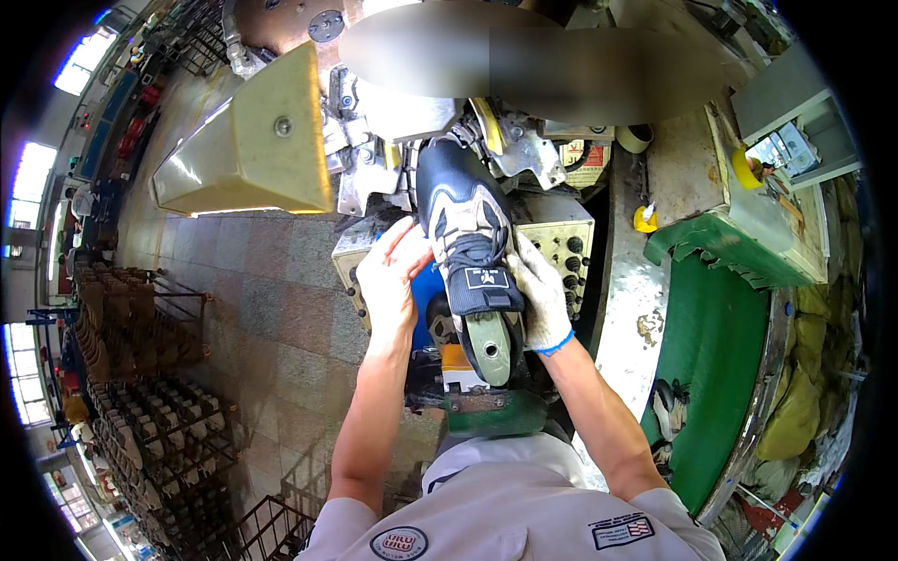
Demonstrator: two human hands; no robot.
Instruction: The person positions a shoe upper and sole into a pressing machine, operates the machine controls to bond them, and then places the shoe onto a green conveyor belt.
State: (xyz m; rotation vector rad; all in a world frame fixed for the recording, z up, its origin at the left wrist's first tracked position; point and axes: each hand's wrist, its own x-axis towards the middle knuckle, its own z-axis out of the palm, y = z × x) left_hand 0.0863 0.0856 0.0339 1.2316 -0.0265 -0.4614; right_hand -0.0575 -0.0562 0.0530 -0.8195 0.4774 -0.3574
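Note:
A black and beige shoe (468, 220) sits on a green shoe last (488, 348), its toe pointing away from me into the metal parts of a machine (402, 112). Laces and a black tongue with a pale label lie on top. My bare left hand (391, 271) is at the shoe's left side, palm partly turned up and fingers stretched, the tips close against the upper. On the other side, my right hand (538, 290), in a white glove with a blue cuff, grips the shoe around its right flank. Its fingertips are partly hidden by the upper.
A beige machine cover (253, 140) juts out at left. Control panels with black knobs (572, 262) flank the shoe. On the right, a green-lined trough (716, 365) holds another shoe (669, 409). A roll of tape (634, 138) rests near the bench. Racks of shoe parts (154, 430) stand at left.

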